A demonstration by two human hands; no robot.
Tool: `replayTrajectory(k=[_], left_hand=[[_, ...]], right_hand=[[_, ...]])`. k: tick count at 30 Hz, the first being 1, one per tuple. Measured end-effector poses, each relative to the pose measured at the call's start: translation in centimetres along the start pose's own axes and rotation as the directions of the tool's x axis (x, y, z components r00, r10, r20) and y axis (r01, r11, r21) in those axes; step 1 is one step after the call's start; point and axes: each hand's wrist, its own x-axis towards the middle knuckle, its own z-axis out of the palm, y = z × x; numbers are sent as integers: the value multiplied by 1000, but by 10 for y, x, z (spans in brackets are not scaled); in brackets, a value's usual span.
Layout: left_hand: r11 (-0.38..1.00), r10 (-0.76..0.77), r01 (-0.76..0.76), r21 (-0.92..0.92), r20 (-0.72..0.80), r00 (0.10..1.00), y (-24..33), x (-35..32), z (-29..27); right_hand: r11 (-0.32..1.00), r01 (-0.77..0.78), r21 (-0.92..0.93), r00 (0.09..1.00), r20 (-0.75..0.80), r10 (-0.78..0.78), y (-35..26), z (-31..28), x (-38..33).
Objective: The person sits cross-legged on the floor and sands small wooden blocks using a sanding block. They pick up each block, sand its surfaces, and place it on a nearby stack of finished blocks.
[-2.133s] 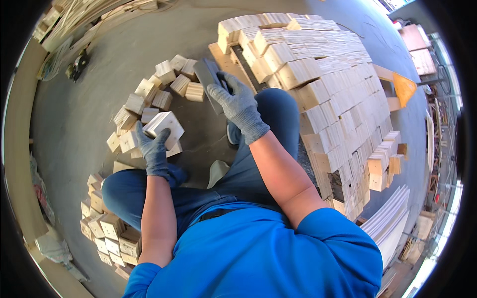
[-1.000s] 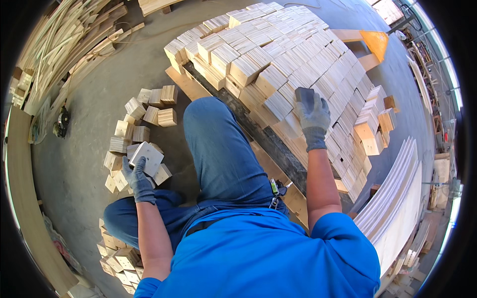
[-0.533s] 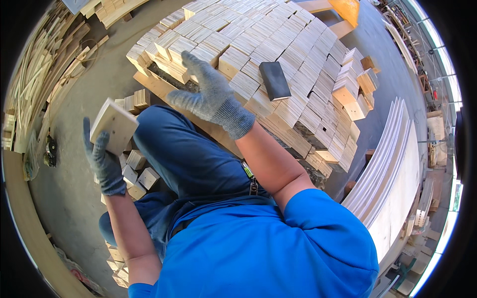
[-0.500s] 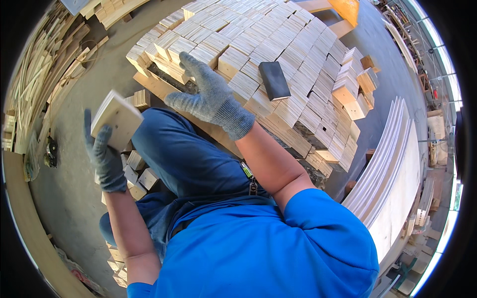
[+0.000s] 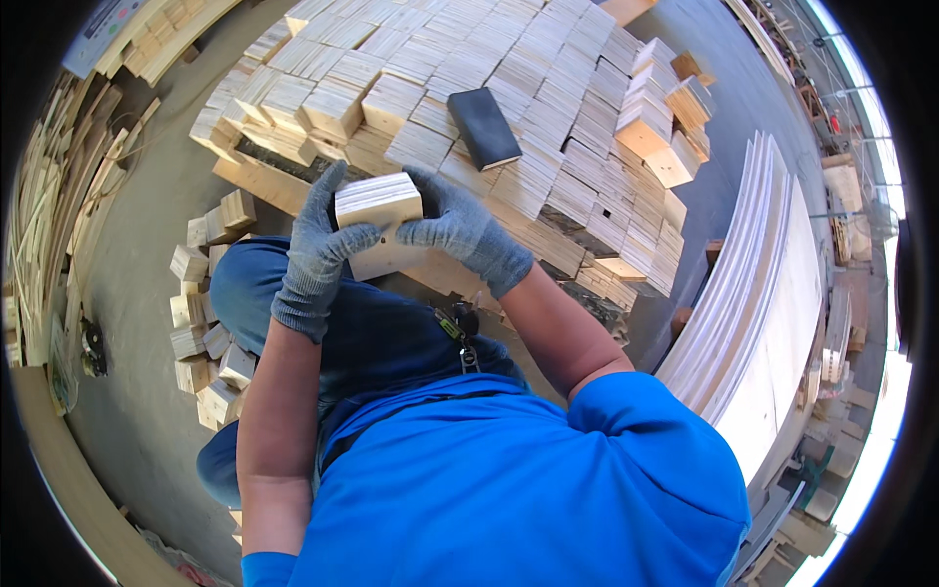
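Between my two gloved hands is a plywood block [image 5: 380, 201], pale, with layered edges on its top side. My left hand [image 5: 323, 245] grips its left end, thumb across the near face. On the right end my right hand [image 5: 452, 227] closes in the same way, its thumb also on the near face. Both hands wear grey knit gloves. Just beyond them spreads a large stack of plywood blocks [image 5: 509, 73], set tightly side by side. A black rectangular block [image 5: 484, 128] rests on top of that stack.
Loose wooden blocks [image 5: 196, 323] are piled on the floor left of my knee. Long thin wood strips [image 5: 59, 215] lie at the far left. Large white-edged sheets [image 5: 748, 323] lean at the right. Several blocks [image 5: 660, 112] stand higher on the stack's right side.
My left hand has brought the plywood block rightward to the middle. My right hand has come down from the stack and taken the block's other end. The view has shifted slightly.
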Motion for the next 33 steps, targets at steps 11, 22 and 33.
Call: replayTrajectory(k=[11,22,33], left_hand=[[979,-155,107,-172,-296,942,-21,31,-10],[992,-96,70,-103,-274,957,-31,39,7],[982,-104,52,-183,-286,953,-24,35,9]], right_hand=[[902,-115,-416,959,-284,-8,4,-37,-38],[760,-151,-632,954,-294,-55,-3,-48,-73],[685,-69,-725,959,-237,-153,-15,-41,-84]])
